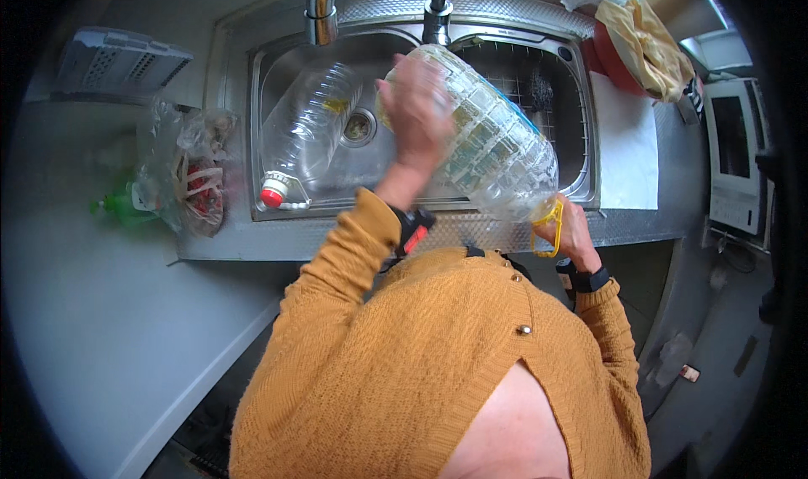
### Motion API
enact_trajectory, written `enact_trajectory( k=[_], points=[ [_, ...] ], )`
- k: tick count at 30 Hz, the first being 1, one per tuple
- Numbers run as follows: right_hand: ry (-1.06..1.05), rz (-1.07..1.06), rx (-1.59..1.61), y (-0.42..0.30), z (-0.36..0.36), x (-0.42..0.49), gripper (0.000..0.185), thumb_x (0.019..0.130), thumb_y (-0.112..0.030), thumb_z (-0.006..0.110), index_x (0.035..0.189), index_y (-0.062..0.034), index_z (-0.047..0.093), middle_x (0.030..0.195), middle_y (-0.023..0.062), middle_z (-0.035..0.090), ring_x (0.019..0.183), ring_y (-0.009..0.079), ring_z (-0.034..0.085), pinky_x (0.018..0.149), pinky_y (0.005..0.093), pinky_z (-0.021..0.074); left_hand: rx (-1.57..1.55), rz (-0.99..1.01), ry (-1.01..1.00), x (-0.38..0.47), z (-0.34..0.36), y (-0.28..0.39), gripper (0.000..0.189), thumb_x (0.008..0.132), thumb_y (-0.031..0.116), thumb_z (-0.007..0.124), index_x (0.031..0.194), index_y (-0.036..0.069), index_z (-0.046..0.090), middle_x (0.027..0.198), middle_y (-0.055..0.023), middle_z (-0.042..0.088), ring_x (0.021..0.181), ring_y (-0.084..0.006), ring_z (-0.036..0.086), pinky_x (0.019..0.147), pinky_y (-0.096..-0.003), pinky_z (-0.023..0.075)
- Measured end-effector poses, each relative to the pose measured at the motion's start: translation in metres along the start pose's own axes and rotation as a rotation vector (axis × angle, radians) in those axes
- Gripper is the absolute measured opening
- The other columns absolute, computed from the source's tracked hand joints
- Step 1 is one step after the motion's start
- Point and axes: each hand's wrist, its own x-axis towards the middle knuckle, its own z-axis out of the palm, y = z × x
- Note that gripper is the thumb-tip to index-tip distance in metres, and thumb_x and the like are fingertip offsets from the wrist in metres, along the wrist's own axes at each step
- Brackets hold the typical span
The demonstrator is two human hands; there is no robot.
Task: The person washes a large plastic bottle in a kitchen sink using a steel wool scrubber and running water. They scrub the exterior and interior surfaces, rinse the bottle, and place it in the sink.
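A large clear plastic bottle (492,138), coated with whitish label or glue residue in a grid pattern, is tilted over the double sink. My right hand (568,226) grips its neck end by the yellow plastic handle (546,229) near the counter's front edge. Against the upper left side of the bottle lies my left hand (420,109), blurred, its fingers partly spread. Another clear plastic bottle (306,125) with a red cap (272,197) and a white handle lies in the left basin of the stainless steel sink (379,199), beside the drain strainer (358,127).
Two faucets (322,24) (437,21) rise behind the sink. A wire rack (571,113) sits in the right basin. Plastic bags (202,182) and a green bottle (120,204) lie left. White paper (625,144), a red container (615,59) and a white appliance (735,157) are right.
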Motion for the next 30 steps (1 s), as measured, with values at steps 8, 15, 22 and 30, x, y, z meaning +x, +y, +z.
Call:
enact_trajectory(
  k=[8, 15, 22, 30],
  points=[
    [-0.157, 0.084, 0.090, -0.014, -0.015, 0.001, 0.036, 0.069, -0.022, 0.072, 0.095, 0.0011, 0.060, 0.082, 0.0150, 0.067, 0.073, 0.0240, 0.066, 0.065, 0.0338, 0.0502, -0.183, 0.361, -0.221, -0.027, 0.006, 0.019, 0.044, 0.084, 0.023, 0.055, 0.125, 0.007, 0.053, 0.129, -0.0114, 0.052, 0.128, -0.0254, 0.041, 0.109, -0.0469, 0.0233],
    [-0.202, 0.099, 0.183, -0.017, -0.016, -0.001, 0.036, 0.068, -0.020, 0.071, 0.096, 0.0015, 0.061, 0.083, 0.0134, 0.067, 0.073, 0.0193, 0.065, 0.066, 0.0318, 0.0504, -0.216, -0.226, -0.181, 0.048, 0.002, -0.055, 0.034, 0.089, 0.024, 0.050, 0.112, 0.002, 0.060, 0.118, -0.0154, 0.059, 0.120, -0.0340, 0.047, 0.103, -0.0483, 0.0306],
    [-0.201, 0.102, 0.168, -0.013, -0.013, -0.002, 0.038, 0.067, -0.023, 0.072, 0.095, 0.0007, 0.061, 0.083, 0.0161, 0.066, 0.075, 0.0252, 0.066, 0.067, 0.0332, 0.0504, -0.326, 0.485, -0.332, -0.049, -0.004, 0.070, 0.038, 0.082, 0.020, 0.056, 0.118, 0.006, 0.058, 0.124, -0.0111, 0.055, 0.123, -0.0283, 0.044, 0.108, -0.0460, 0.0258],
    [-0.211, 0.104, 0.204, -0.011, -0.015, -0.003, 0.037, 0.066, -0.021, 0.070, 0.093, 0.0029, 0.061, 0.075, 0.0128, 0.065, 0.068, 0.0184, 0.063, 0.063, 0.0318, 0.0491, 0.130, 0.356, -0.215, 0.061, 0.005, -0.024, 0.028, 0.079, 0.016, 0.053, 0.099, -0.002, 0.061, 0.104, -0.0148, 0.061, 0.105, -0.0280, 0.054, 0.092, -0.0382, 0.0410]
  ],
)
